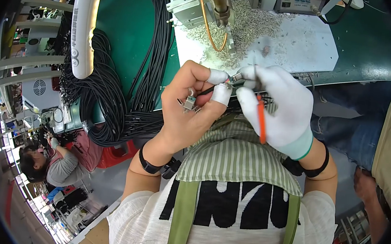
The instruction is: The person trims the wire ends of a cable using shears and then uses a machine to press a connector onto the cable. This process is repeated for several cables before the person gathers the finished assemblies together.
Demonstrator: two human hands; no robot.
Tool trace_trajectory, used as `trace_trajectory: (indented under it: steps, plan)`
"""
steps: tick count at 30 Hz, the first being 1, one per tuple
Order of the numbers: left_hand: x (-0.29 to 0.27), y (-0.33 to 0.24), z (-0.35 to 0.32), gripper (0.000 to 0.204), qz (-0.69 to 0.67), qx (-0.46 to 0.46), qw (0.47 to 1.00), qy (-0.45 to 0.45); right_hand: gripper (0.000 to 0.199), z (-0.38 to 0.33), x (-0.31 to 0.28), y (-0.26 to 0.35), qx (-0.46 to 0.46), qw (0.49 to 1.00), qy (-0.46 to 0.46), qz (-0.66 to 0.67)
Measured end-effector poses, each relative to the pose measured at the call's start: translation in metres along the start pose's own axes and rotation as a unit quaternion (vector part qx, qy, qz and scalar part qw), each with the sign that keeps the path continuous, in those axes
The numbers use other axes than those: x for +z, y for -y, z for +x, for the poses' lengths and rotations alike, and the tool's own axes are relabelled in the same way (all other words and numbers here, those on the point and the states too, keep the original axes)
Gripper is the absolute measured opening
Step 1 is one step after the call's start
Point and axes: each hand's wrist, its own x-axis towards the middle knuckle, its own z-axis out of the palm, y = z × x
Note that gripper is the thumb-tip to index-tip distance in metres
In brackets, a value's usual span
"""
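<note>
My left hand [190, 105] is bare except for white finger cots on the thumb and forefinger. It pinches the end of a thin black cable [207, 91] and keeps several small metal connector shells [189, 101] in its palm. My right hand [278, 106], in a white glove, grips a small metal shell [237, 77] at the cable's tip and also holds an orange tool [260, 120] that runs down across the palm. Both hands meet just in front of the bench edge, above my striped apron [236, 156].
A green bench [129, 32] carries large bundles of black cables [113, 101] at the left. A white mat [300, 43] strewn with small metal parts [250, 27] lies under a press machine [213, 2]. A white lamp [83, 31] hangs left. Other people sit at lower left and right.
</note>
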Motion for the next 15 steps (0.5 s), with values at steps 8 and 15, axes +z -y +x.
trace_trajectory:
  steps: [8, 15]
  plan:
    - [0.011, -0.007, 0.002, 0.019, -0.036, -0.03, 0.999, -0.019, 0.01, -0.003, -0.014, 0.006, -0.003, 0.983, 0.161, -0.092]
    - [0.003, -0.004, 0.003, 0.015, 0.158, 0.148, 0.975, 0.048, 0.014, -0.003, -0.018, 0.012, 0.252, 0.914, 0.248, 0.201]
